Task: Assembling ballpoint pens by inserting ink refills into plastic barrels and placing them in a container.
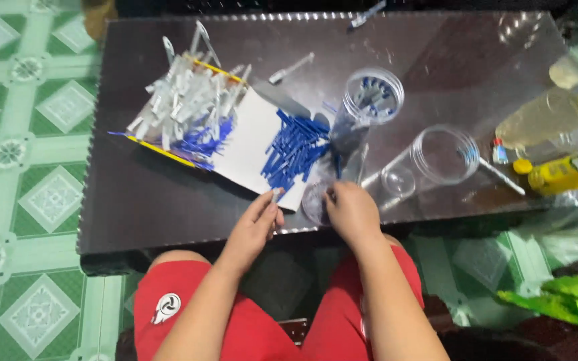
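bare tabletop [135, 200] left, plastic cups [372, 97] crowd right

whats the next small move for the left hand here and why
Probably bring the left hand across to the right hand. It pinches a small pale piece at the near table edge, the right hand rests by a lying clear cup, and the blue pieces lie just beyond.

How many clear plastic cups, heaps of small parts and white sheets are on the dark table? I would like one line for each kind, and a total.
Clear plastic cups: 3 (upright with blue parts, on its side, by the right hand)
Heaps: 2 (blue pieces, white pieces)
White sheets: 1
Total: 6
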